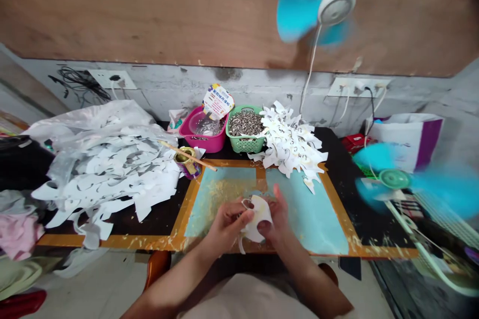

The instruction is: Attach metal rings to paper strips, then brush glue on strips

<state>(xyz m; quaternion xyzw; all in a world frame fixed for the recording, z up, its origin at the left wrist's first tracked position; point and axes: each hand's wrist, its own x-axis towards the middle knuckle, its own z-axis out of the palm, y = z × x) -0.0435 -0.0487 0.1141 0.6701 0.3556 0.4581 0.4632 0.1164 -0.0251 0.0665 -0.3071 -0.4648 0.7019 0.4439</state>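
Note:
My left hand [226, 222] and my right hand [277, 217] both grip a small white cut-out piece [258, 214] over the near edge of the blue work mat [314, 214]. A thin metal ring [246, 203] shows at the piece's top left, by my left fingertips. Both hands are closed in a pinch on the piece.
A green basket of metal rings [245, 132] and a pink basket [204, 134] stand at the back. A pile of finished white pieces [290, 147] lies right of them. White paper scraps [112, 164] heap on the left. A small tin with a stick [187, 159] sits nearby. Two blue fans spin, one above [325, 0] and one at the right [396, 179].

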